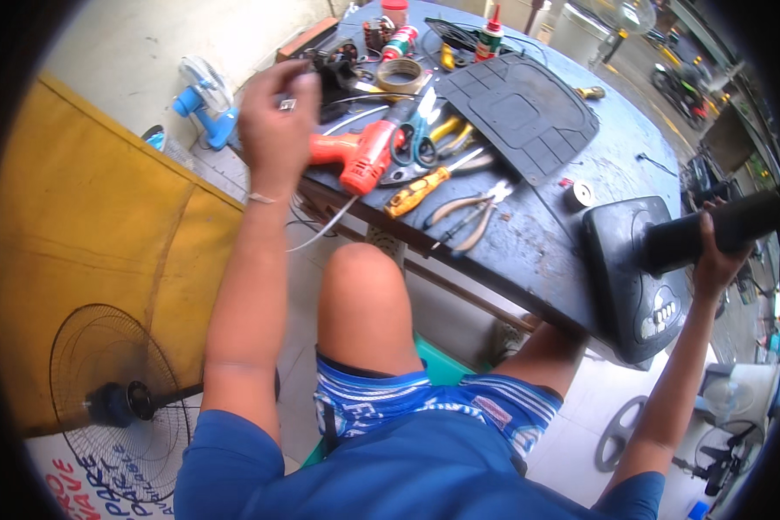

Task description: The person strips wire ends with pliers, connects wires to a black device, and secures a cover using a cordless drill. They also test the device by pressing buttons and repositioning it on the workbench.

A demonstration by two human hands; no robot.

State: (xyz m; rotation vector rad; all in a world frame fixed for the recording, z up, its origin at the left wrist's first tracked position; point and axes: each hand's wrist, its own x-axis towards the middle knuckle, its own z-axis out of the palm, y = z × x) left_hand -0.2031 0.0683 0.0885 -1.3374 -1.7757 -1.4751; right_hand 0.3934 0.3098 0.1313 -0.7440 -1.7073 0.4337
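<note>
My right hand (721, 257) is wrapped round the black column of a fan base (611, 251). The base is tipped on its side at the table's right edge, with its push buttons facing me. Raised over the table's left end is my left hand (277, 117), its fingers bent together and slightly blurred. What they hold, if anything, is hidden. A small shiny bit shows at its fingers. Below and right of it lies an orange heat gun or drill-shaped tool (364, 156). Dark motor parts (338, 65) sit just beyond this hand.
On the blue table (529, 251) lie a flat black cover plate (524, 113), a yellow-handled screwdriver (416, 192), pliers (472, 217), scissors (420, 130), a tape roll (399, 76) and a glue bottle (489, 39). A fan (121, 403) stands at lower left, a blue fan (204, 100) beyond it.
</note>
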